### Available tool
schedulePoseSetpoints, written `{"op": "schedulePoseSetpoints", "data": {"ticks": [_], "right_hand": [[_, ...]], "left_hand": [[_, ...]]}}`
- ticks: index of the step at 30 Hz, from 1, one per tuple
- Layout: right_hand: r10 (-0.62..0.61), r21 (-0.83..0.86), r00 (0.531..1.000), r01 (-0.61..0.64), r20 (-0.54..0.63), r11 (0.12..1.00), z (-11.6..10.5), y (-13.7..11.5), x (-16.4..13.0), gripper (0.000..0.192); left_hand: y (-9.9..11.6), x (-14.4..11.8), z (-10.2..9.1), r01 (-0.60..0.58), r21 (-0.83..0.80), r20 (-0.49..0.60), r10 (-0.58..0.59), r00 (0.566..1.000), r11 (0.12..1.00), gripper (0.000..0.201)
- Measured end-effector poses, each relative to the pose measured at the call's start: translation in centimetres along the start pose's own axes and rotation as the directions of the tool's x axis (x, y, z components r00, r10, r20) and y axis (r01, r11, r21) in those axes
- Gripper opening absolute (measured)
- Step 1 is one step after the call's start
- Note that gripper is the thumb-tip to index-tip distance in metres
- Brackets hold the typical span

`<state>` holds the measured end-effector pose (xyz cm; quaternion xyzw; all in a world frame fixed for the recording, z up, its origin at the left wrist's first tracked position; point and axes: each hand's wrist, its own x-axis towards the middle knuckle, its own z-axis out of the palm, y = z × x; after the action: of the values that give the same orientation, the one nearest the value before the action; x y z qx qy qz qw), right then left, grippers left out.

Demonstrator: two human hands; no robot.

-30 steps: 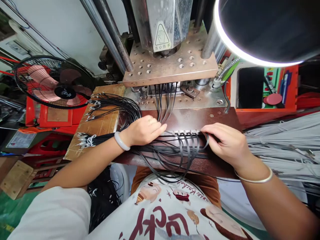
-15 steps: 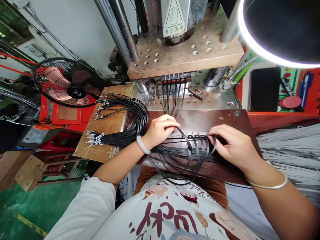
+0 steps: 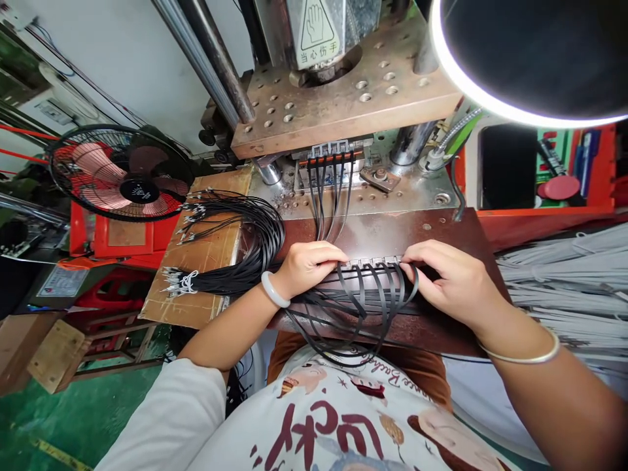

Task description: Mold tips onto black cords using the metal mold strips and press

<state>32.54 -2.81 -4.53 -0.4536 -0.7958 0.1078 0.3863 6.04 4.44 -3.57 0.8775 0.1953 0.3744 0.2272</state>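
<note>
"Counter [image 3: 392,232]: what's on that worn brown top?"
"Black cables [image 3: 362,291], looping toward the body from one metal strip [image 3: 373,261]."
"And the hands?"
"Two. Left hand [image 3: 309,265] pinches a cable at the strip's left end, right hand [image 3: 441,278] pinches one at its right, fingertips together."
"Beyond?"
"One press [image 3: 343,111], one fan [image 3: 140,190], pale wall [image 3: 142,59]."
"Changed?"
"Half a second ago the left hand's cable stood above the strip; now it's down against it."
</note>
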Motion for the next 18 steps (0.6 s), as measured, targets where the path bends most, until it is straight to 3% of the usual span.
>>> {"op": "schedulePoseSetpoints", "data": {"ticks": [6,8,14,18], "right_hand": [[-0.012,-0.016,1.0,0.012,-0.002,1.0,0.1,0.2,-0.2,0.01],[-0.015,-0.012,1.0,0.015,0.003,1.0,0.2,0.2,-0.1,0.01],[-0.033,-0.017,0.999,0.034,0.03,0.999,-0.5,0.0,-0.8,0.01],[0.02,-0.089,0.992,-0.009,0.124,0.996,-2.0,0.9,0.0,0.013]], "left_hand": [[0.6,-0.2,-0.4,-0.215,0.107,0.128,0.201,0.971,0.971,0.016],[0.5,-0.2,-0.2,-0.23,0.118,0.134,0.214,0.968,0.966,0.017],[1.1,-0.5,0.1,-0.103,0.11,0.082,0.094,0.992,0.989,0.02],[2.5,-0.1,-2.6,0.086,0.149,0.118,-0.104,0.988,0.985,0.035]]}}
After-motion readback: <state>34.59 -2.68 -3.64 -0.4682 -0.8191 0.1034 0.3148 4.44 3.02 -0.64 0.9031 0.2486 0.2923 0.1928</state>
